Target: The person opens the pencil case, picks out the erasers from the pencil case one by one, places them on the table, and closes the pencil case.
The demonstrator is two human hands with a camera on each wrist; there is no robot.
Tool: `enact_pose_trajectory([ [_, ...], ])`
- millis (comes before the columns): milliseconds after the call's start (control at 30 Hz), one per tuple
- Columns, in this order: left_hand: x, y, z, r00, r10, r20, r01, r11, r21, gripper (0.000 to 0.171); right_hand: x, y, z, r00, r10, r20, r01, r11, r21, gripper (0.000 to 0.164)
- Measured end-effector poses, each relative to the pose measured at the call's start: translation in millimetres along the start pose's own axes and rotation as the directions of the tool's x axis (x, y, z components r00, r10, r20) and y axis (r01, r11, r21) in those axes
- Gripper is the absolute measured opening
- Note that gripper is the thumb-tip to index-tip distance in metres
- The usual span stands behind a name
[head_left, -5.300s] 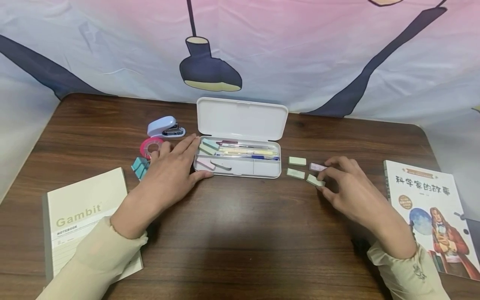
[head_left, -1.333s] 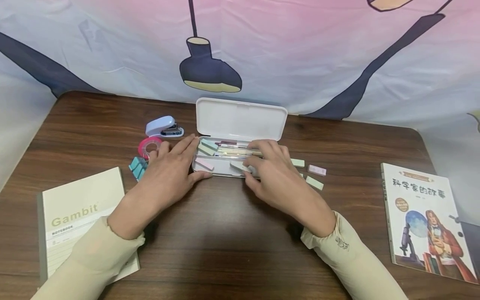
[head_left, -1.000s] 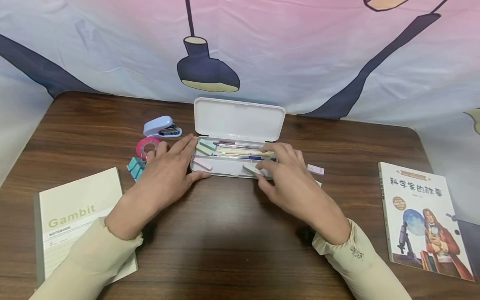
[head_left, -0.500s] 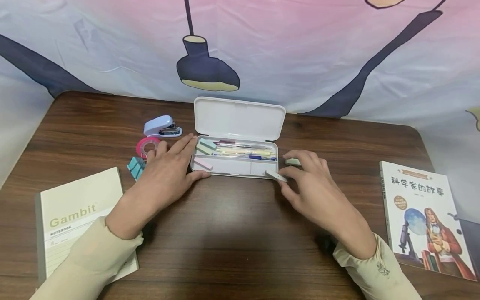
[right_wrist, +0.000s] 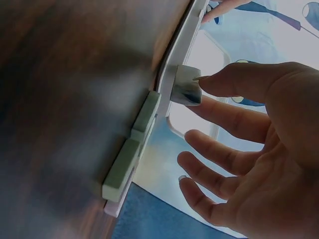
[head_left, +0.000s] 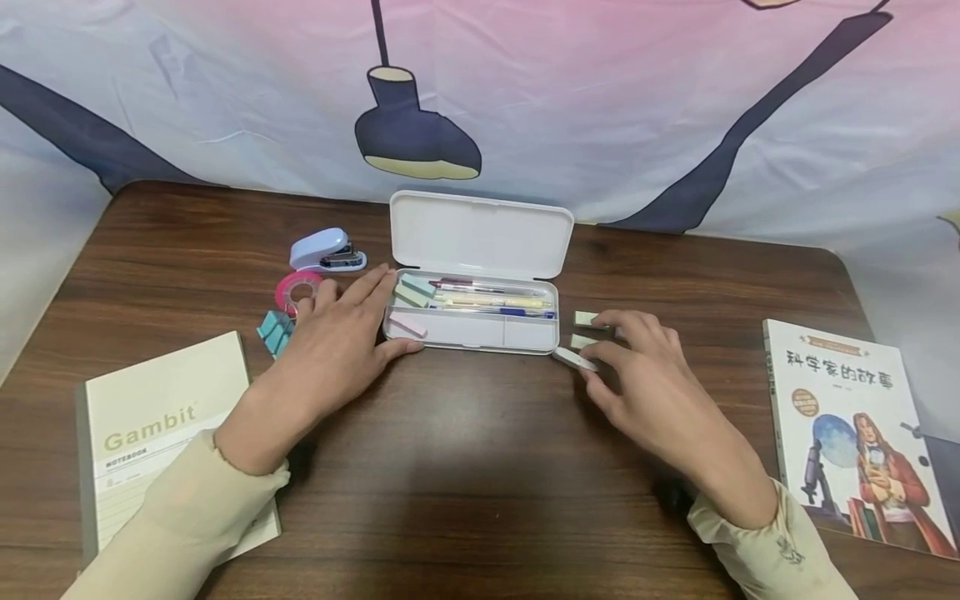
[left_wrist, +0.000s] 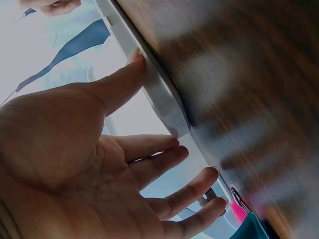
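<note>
An open white pencil case [head_left: 525,346] lies mid-table with its lid [head_left: 480,233] tipped back. Inside are pens [head_left: 487,300], green erasers [head_left: 415,290] and a pink eraser [head_left: 408,325]. My left hand [head_left: 371,321] lies flat against the case's left end, thumb along its front wall [left_wrist: 159,94]. My right hand [head_left: 594,365] pinches a pale grey eraser [head_left: 572,358] between thumb and forefinger, low by the case's front right corner. The right wrist view shows this eraser [right_wrist: 183,85] close to the case's rim. Two green erasers [head_left: 585,318] [right_wrist: 144,114] lie just behind it.
A lilac stapler [head_left: 327,250], pink tape roll [head_left: 300,287] and teal clips [head_left: 273,332] sit left of the case. A Gambit notebook [head_left: 165,417] lies front left, a picture book [head_left: 855,417] at the right edge. A printed cloth hangs behind the table.
My right hand picked the pale eraser out of the case's front compartment and carried it right, past the case's corner. The left hand stayed put.
</note>
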State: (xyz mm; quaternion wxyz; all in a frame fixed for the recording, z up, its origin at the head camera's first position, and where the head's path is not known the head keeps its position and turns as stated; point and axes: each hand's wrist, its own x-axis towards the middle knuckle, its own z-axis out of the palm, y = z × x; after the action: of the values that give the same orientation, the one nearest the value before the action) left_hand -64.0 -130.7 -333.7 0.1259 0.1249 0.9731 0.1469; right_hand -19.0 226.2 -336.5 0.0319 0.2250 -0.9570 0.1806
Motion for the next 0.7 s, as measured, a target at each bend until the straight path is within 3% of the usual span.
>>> enact_pose_trajectory([
  [700, 0.4, 0.4, -0.6, 1.0, -0.005, 0.007, 0.005, 1.0, 0.003, 0.094, -8, 15, 4, 1.0, -0.001, 0.0, 0.002, 0.999, -0.037, 0.016],
])
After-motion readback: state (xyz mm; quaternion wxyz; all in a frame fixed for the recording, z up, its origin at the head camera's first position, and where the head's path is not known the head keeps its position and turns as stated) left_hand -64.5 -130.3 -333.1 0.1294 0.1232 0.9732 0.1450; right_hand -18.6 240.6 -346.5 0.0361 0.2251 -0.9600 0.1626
